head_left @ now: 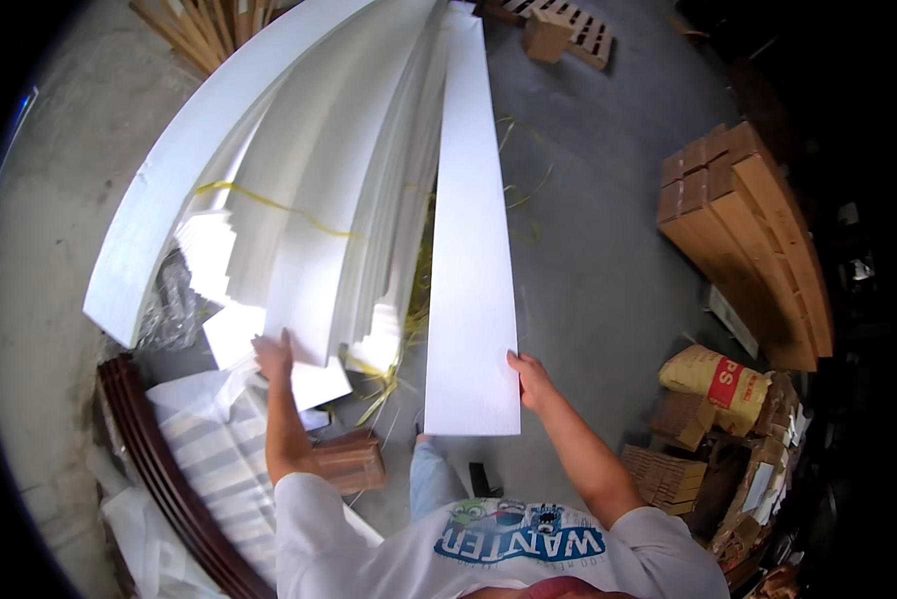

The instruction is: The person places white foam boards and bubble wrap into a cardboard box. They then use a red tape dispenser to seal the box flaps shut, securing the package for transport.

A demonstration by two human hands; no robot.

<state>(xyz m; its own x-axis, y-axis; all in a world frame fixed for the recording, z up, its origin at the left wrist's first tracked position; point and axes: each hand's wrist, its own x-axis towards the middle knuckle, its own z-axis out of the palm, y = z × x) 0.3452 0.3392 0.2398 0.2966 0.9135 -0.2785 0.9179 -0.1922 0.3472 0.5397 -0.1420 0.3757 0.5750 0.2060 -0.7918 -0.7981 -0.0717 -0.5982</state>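
My right hand is closed on the right edge of a long white board, close to its near end. The board stretches away from me, to the right of a large stack of similar white boards. At the near end of that stack, my left hand is at the left corner of another white board, its thumb over the edge; its other fingers show only in part. A yellow strap crosses the stack. One wide white board lies curved-looking along the stack's left side.
Brown cartons stand at the right, with a yellow sack and cardboard bundles nearer. Dark brown strips lie at lower left beside clear plastic wrap. Loose yellow straps trail on the floor. A wooden pallet lies far off.
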